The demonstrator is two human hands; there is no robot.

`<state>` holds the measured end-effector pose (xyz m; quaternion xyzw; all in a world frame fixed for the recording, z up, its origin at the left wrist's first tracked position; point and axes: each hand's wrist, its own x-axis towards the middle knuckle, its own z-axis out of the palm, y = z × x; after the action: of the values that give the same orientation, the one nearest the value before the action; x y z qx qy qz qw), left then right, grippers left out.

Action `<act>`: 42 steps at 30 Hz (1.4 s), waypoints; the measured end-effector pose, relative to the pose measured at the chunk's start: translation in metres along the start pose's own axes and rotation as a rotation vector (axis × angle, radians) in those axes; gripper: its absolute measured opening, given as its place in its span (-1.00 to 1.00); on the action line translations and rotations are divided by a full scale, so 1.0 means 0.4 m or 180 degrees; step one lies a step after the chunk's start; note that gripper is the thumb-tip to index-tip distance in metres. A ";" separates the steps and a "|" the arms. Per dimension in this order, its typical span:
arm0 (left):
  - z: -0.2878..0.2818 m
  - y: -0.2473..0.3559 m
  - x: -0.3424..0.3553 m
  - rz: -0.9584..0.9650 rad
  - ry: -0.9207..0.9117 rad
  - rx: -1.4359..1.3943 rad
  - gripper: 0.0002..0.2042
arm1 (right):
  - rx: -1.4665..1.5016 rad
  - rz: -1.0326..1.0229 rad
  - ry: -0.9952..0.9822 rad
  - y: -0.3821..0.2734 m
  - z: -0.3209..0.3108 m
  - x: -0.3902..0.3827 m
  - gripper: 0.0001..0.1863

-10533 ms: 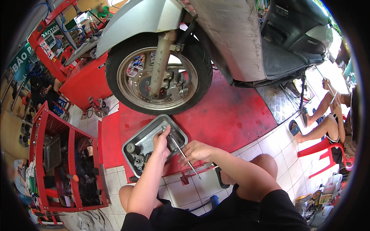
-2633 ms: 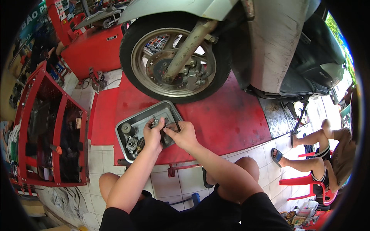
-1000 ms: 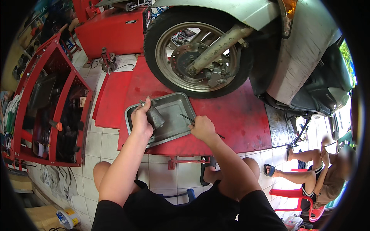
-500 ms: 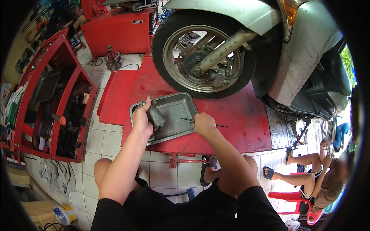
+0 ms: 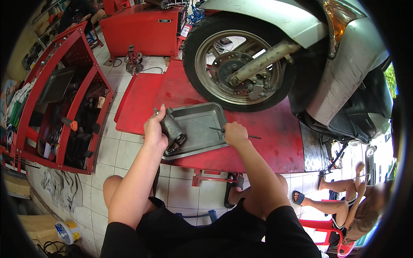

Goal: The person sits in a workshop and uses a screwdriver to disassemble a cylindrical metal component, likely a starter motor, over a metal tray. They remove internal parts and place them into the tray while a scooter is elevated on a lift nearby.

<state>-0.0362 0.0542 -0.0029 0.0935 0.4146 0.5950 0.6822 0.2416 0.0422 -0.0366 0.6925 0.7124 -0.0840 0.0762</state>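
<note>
My left hand (image 5: 153,131) is wrapped round a grey metal cylindrical part (image 5: 173,126), its exact kind unclear, with a dark end towards me. It is held over the left side of a shallow metal tray (image 5: 201,122). My right hand (image 5: 235,133) is closed round a thin dark rod (image 5: 255,137) at the tray's right edge. One end of the rod points left over the tray and the other sticks out to the right. Part of the rod is hidden inside my fist.
The tray lies on a red platform (image 5: 258,150) beneath the front wheel (image 5: 241,69) of a silver scooter (image 5: 340,77). A red tool cart (image 5: 64,146) stands left and a red cabinet (image 5: 142,32) behind. A person (image 5: 361,215) sits at the right on a red chair (image 5: 320,224).
The metal part has turned in my left hand, so its dark end now shows. My right hand still grips the rod. The whole view has shifted slightly.
</note>
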 end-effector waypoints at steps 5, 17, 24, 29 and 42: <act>0.029 0.025 -0.048 0.0034 0.0035 -0.0006 -0.80 | -0.0149 -0.0035 0.0136 0.010 0.041 0.007 -0.76; -0.027 0.005 -0.003 -0.0509 -0.0288 -0.0431 -0.75 | 0.0581 -0.0104 -0.0090 -0.009 -0.048 -0.019 -0.69; 0.018 -0.036 -0.021 -0.0611 -0.0734 -0.0257 -0.72 | 0.3487 -0.0441 0.0098 -0.097 -0.101 -0.105 -0.45; 0.055 -0.068 -0.045 -0.0324 -0.1161 -0.0006 -0.67 | 0.3784 -0.0452 0.0427 -0.176 -0.053 -0.151 -0.30; 0.071 -0.119 -0.081 -0.0850 -0.2103 0.0007 -0.20 | 0.6809 -0.0224 -0.1315 -0.140 -0.081 -0.174 -0.57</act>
<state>0.0196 0.0228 0.0004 0.2266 0.1808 0.4377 0.8511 0.1879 -0.0199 0.0115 0.3521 0.2635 -0.7772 -0.4499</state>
